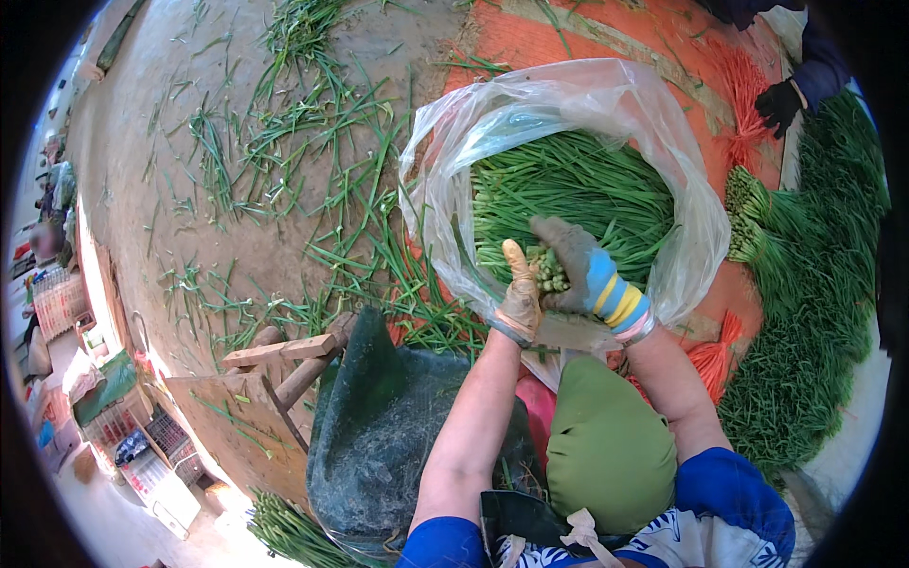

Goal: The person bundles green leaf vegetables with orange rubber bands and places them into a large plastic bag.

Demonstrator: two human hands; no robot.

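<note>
In front of me a clear plastic bag (678, 192) stands with its mouth spread wide, filled with long green stalks (568, 170) that look like garlic chives. Their pale cut ends point left. Over the bag's near side, a bunch of the same stalks (551, 272) shows its cut ends between my hands. My left hand (522, 295), in a thin tan glove, is against the left of that bunch with its thumb up. My right hand (579, 266), in a grey-coated glove with a striped cuff, wraps it from the right. Some fingers are hidden.
Another person's black-gloved hand (780, 106) is beside red ties (742, 99). Tied bunches (753, 220) and a long green heap (802, 355) lie right. Loose stalks (284, 170) litter the floor. A wooden frame (284, 349) and dark green sheet (398, 419) are at left.
</note>
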